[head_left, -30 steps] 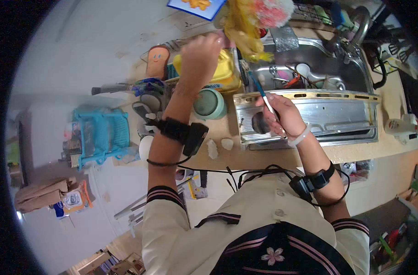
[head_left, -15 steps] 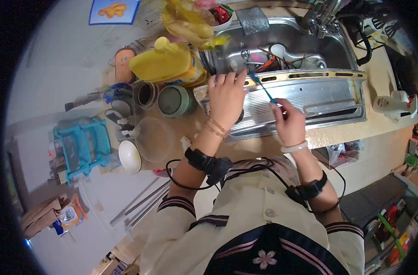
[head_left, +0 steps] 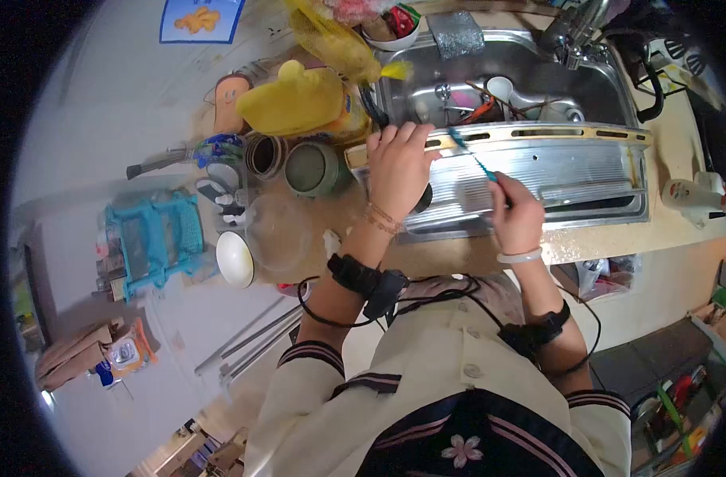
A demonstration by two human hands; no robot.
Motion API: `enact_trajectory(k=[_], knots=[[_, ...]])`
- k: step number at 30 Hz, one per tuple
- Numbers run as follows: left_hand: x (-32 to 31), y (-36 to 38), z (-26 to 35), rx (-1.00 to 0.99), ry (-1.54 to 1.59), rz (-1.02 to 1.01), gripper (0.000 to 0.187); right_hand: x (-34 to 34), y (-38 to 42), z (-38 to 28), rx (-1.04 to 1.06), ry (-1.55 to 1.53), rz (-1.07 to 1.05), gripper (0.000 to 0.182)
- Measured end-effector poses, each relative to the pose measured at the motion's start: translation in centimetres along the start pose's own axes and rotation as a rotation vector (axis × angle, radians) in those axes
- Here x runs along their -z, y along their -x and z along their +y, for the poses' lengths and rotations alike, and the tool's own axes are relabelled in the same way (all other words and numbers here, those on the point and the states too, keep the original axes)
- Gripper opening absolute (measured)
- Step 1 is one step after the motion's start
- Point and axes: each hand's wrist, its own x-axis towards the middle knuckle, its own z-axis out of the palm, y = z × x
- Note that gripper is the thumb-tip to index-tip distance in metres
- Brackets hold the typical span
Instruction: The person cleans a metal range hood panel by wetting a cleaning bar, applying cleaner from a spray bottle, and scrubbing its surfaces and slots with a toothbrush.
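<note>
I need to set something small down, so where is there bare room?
Right of the right hand, the metal panel looks bare, as does the counter strip in front of it. It is crowded left of the left hand, around the green jar, yellow bottle and white bowl, and in the sink, among utensils.

The person's left hand [head_left: 400,168] palm down with fingers slightly spread, right hand [head_left: 520,213] closed with thumb and fingers pinched together, both forearms reaching forward, elbows bent, black straps around them.
</note>
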Motion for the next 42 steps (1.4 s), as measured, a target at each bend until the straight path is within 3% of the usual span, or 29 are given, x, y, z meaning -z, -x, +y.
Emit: enact_trajectory(k=[2,5,9,13,14,17,20,23,36,40,42], knots=[[-0.6,0.0,-0.4,-0.022,0.031,0.037,0.034,-0.2,0.0,-0.4,0.085,0.08,-0.026,0.017],[-0.6,-0.1,-0.6,-0.023,0.037,-0.002,0.033,1.7,-0.6,2.4,-0.081,0.068,0.036,0.015],[-0.5,0.3,0.0,-0.04,0.021,0.013,0.031,0.1,-0.1,-0.8,0.158,0.173,-0.05,0.018],[-0.3,-0.1,-0.3,-0.046,0.043,-0.001,0.031,1.4,-0.6,1.8,-0.023,0.139,0.027,0.018],[-0.3,-0.3,-0.3,-0.055,0.04,0.014,0.032,0.7,-0.3,1.8,0.108,0.189,0.063,0.017],[-0.4,0.3,-0.1,-0.06,0.03,0.008,0.032,0.1,-0.2,-0.3,0.123,0.209,-0.074,0.015],[-0.2,-0.2,-0.2,-0.059,-0.001,0.008,0.032,2.4,-1.0,2.9,-0.004,0.223,0.017,0.017],[-0.5,0.0,-0.2,-0.057,0.012,0.032,0.031,0.6,-0.5,1.5,0.192,0.187,0.003,0.016],[-0.6,-0.3,-0.5,-0.082,-0.008,0.015,0.033,3.8,-2.3,3.8,0.181,0.21,-0.02,0.015],[-0.5,0.0,-0.3,-0.094,-0.003,0.039,0.033,1.7,-2.3,2.0,0.332,0.211,-0.109,0.015],[-0.5,-0.2,-0.4,-0.089,-0.022,0.027,0.033,2.3,-2.6,3.6,0.313,0.212,-0.089,0.015]])
